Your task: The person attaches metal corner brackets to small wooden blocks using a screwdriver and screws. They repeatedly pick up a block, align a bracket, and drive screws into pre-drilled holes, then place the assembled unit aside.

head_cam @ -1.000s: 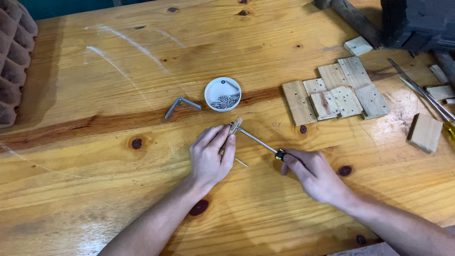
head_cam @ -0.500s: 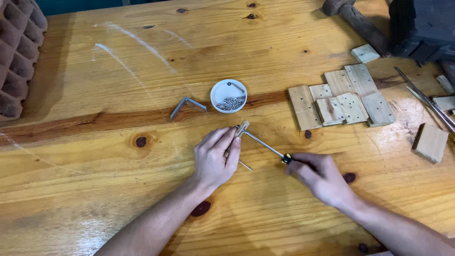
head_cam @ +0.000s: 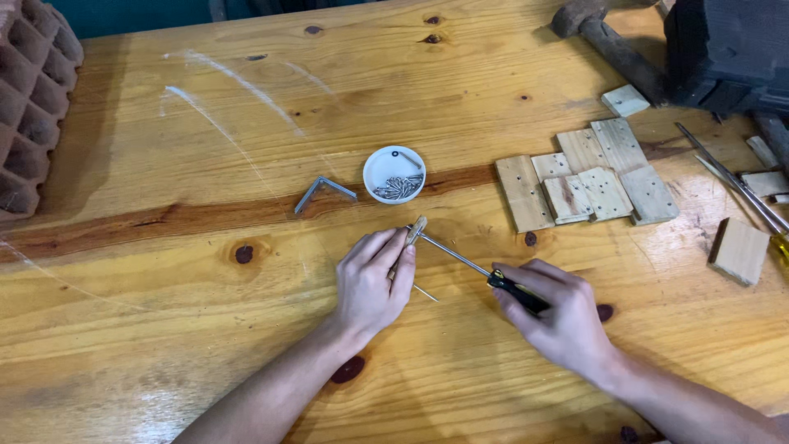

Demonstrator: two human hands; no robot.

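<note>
Head view: screwdriver between hands.

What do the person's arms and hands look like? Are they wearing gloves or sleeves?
No gloves and no sleeves in view. The left hand and right hand are bare, and both forearms are uncovered to the picture's edge. I see no rings, watch or bracelets. The fingernails look short and plain.

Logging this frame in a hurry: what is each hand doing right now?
Left hand: closed, pinching a small wooden piece on the table.
Right hand: closed around the screwdriver handle, tip at that piece.
</note>
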